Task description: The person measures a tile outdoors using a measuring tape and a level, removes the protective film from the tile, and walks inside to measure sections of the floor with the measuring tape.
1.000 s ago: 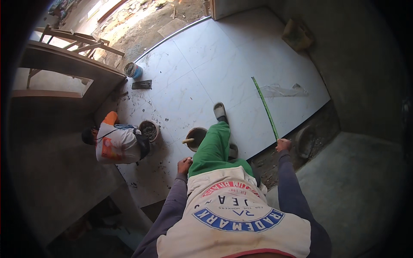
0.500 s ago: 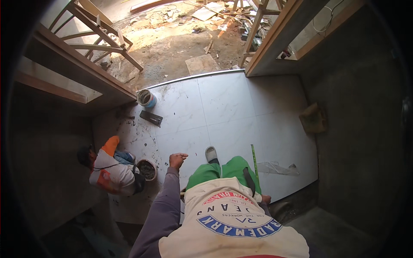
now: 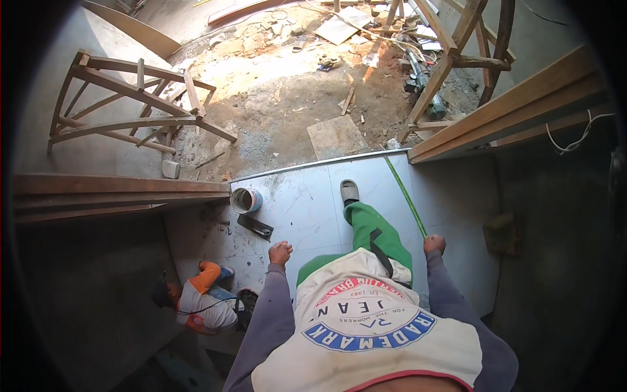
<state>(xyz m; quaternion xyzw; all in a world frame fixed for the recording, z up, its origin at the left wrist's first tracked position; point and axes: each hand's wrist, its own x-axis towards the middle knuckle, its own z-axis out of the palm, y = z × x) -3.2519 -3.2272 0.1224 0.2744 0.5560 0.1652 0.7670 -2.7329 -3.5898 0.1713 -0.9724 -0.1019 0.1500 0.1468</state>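
Note:
My right hand [image 3: 434, 244] is closed around the near end of a long, thin green tape measure [image 3: 407, 198]. From the fist the strip slants forward and left over the pale tiles to the doorway sill. On the other side of my body, my left hand [image 3: 280, 252] hangs above the floor with its fingers curled, and nothing shows in it. Its nearest objects are a dark flat trowel-like tool [image 3: 255, 227] and a mortar-smeared bucket [image 3: 246, 200] lying or standing on the tiles. One foot in a grey slipper [image 3: 349, 191] is set forward near the sill.
A co-worker [image 3: 208, 304] crouches at the left beside a tub of dark mortar [image 3: 247, 299]. Wooden door frames [image 3: 124, 189] flank the opening. Outside are a wooden trestle [image 3: 140, 104], rubble and a square board [image 3: 337, 137]. A brownish block [image 3: 502, 234] sits by the right wall.
I have stepped forward toward the doorway. My right hand has swung up from my side with the green tape measure, whose far end now reaches the sill. My left hand's fingers have curled in.

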